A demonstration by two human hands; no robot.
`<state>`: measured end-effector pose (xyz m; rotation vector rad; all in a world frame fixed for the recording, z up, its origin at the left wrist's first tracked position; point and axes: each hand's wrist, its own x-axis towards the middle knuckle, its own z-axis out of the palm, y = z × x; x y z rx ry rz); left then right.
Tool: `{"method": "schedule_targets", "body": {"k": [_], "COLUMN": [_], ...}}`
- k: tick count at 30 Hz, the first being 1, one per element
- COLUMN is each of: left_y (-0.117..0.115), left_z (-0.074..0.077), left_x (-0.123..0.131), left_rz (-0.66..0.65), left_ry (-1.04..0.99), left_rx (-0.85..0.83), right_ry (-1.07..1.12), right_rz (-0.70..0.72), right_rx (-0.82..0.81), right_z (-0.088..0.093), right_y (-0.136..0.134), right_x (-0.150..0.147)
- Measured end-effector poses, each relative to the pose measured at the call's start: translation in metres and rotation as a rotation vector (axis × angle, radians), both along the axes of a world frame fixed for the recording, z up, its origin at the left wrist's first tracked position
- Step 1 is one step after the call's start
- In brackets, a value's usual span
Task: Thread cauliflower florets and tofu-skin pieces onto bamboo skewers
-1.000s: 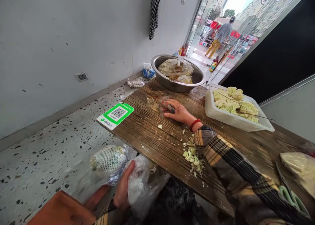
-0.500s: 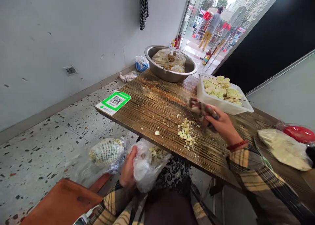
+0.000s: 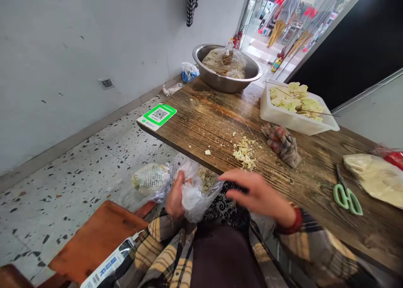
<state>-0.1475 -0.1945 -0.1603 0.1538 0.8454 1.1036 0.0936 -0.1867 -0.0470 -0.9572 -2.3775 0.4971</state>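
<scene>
My left hand (image 3: pixel 175 197) grips a clear plastic bag (image 3: pixel 192 197) just below the table edge; cauliflower scraps (image 3: pixel 207 179) show inside its mouth. Slightly blurred, my right hand (image 3: pixel 256 193) reaches across the near table edge beside the bag's opening, fingers apart and holding nothing. Past it on the wooden table (image 3: pixel 204 111) lies a small heap of cauliflower crumbs (image 3: pixel 244 153). A crumpled, stained cloth (image 3: pixel 282 144) rests to the right of the crumbs.
Behind the cloth stands a white tub (image 3: pixel 296 119) of skewered cauliflower. A steel basin (image 3: pixel 217 83) holds bagged food. Green-handled scissors (image 3: pixel 348 199) and a bag of pale food (image 3: pixel 373 176) lie right. A net-wrapped cauliflower (image 3: pixel 153 179) sits by an orange stool (image 3: pixel 100 237). Outside, a person (image 3: pixel 285 15) stands.
My right hand has let go of the cloth, leaving it on the table, and has come back toward the bag. My left hand still holds the bag. The view has shifted slightly.
</scene>
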Motion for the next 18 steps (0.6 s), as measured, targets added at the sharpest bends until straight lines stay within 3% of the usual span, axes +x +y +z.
{"method": "schedule_targets", "body": {"k": [1, 3, 6, 12, 18], "left_y": [-0.001, -0.004, -0.007, -0.014, -0.018], "left_z": [0.002, 0.008, 0.016, 0.018, 0.025], "left_x": [0.000, 0.000, 0.000, 0.003, 0.004], "left_rz": [-0.005, 0.004, 0.051, 0.066, 0.077], "left_ry": [-0.022, -0.022, -0.035, -0.050, 0.013], "left_rx": [0.010, 0.017, 0.011, 0.019, -0.034], "right_ry": [-0.048, -0.083, -0.186, -0.541, -0.602], "right_rz": [0.088, 0.070, 0.062, 0.107, 0.022], "right_rx": [-0.055, -0.083, -0.070, 0.092, -0.018], "right_z": [-0.012, -0.040, -0.066, -0.058, -0.069], "right_y": [-0.011, -0.024, -0.034, -0.067, -0.084], "right_x": [-0.016, -0.037, -0.041, -0.023, -0.017]}}
